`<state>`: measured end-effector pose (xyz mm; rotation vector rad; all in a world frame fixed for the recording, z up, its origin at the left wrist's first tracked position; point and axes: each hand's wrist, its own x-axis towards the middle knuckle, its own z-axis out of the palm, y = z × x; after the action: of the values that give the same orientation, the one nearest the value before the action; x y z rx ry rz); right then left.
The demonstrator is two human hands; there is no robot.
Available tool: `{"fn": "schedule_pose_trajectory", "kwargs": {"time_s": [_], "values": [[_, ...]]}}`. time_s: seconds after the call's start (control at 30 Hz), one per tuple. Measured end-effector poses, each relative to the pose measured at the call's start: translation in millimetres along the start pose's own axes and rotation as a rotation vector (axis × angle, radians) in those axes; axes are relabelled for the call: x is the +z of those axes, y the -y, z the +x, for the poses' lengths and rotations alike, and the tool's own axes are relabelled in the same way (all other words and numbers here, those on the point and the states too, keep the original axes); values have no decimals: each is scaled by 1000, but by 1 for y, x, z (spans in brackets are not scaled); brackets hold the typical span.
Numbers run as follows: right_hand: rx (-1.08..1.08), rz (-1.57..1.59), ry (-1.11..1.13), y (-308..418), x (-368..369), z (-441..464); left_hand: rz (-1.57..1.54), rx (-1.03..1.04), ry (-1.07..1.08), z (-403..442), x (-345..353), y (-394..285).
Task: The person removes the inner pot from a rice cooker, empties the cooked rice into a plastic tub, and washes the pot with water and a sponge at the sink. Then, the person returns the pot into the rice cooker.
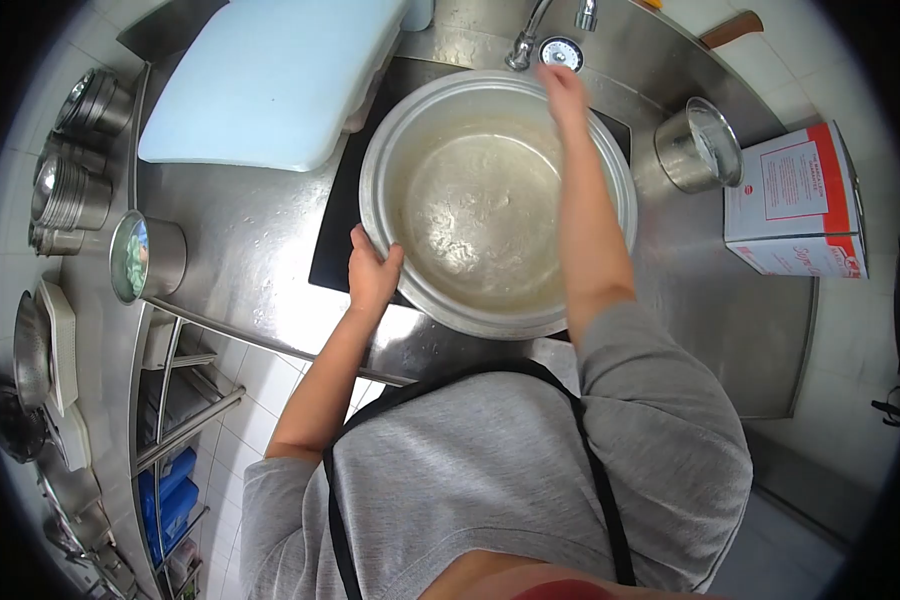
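A large, round metal pot (373,190) stands in front of me on a black flat surface, perhaps a cooktop. Its bottom looks wet and shiny; I cannot tell how much liquid is in it. My left hand (375,275) grips the near left rim, thumb over the edge and fingers outside. Across the pot reaches my right arm, bringing my right hand (566,95) to the far rim, just below a round white-faced dial (561,54). Blur and angle hide how those fingers are held. Beside the dial rises a chrome tap (520,48).
Light blue boards (255,80) lie at the back left. A steel container (698,150) and a red and white box (792,205) stand on the right. At the left counter edge is a steel pot (160,257) with greenish contents, near stacked steel containers (75,190).
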<state>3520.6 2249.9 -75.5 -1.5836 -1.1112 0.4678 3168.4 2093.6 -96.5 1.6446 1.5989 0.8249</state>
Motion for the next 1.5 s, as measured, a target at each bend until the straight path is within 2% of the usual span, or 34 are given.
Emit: {"fn": "schedule_pose_trajectory", "kwargs": {"time_s": [0.03,0.07,0.1,0.17,0.2,0.27,0.3,0.37,0.5,0.57,0.63,0.7,0.73,0.77,0.97,1.1,1.17,1.27,1.33,1.4,1.43,1.5], "values": [[-131,-412,-135,-17,-31,-8,16,-18,5,-1,-1,0],[-7,-710,-192,-7,-61,-27,14,-18,1,-3,-2,-3],[108,-857,-184,-15,-86,-39,-10,-75,31,-2,-5,-8],[319,-1000,62,-41,-123,-53,-37,-120,56,-1,-6,-12],[313,-996,53,-43,-127,-62,-42,-95,43,0,-4,-7],[79,-1094,157,-43,-135,-77,-45,-60,30,-1,-3,0],[78,-1088,146,-39,-138,-74,-41,-65,41,-1,-3,2],[181,-1039,306,-29,-140,-62,-28,-49,41,0,-6,2],[127,-887,273,-32,-143,-53,-46,-17,-10,6,-20,-21],[154,-883,362,-26,-150,-47,-278,39,7,17,-25,-19],[127,-876,392,-23,-158,-42,-302,92,-25,23,-34,-45],[102,-867,422,-24,-167,-39,-475,-104,83,20,-55,-99],[92,-842,466,-26,-171,-41,-505,-137,171,18,-69,-126],[84,-817,510,-30,-174,-43,-506,-137,170,18,-74,-142],[100,-742,612,-52,-159,-71,-597,52,140,31,-98,-211],[76,-691,630,-68,-130,-99,-495,236,288,38,-113,-254],[92,-442,667,-75,-93,-118,-383,314,295,29,-117,-283],[116,-249,727,-62,-40,-143,-209,429,275,25,-113,-298],[128,-168,751,-49,-15,-155,-170,475,250,19,-112,-306],[134,-120,773,-40,1,-165,87,644,223,13,-115,-313],[135,-106,779,-36,6,-169,88,640,208,11,-113,-314],[135,-82,789,-29,16,-174,119,843,119,6,-113,-316]]}}
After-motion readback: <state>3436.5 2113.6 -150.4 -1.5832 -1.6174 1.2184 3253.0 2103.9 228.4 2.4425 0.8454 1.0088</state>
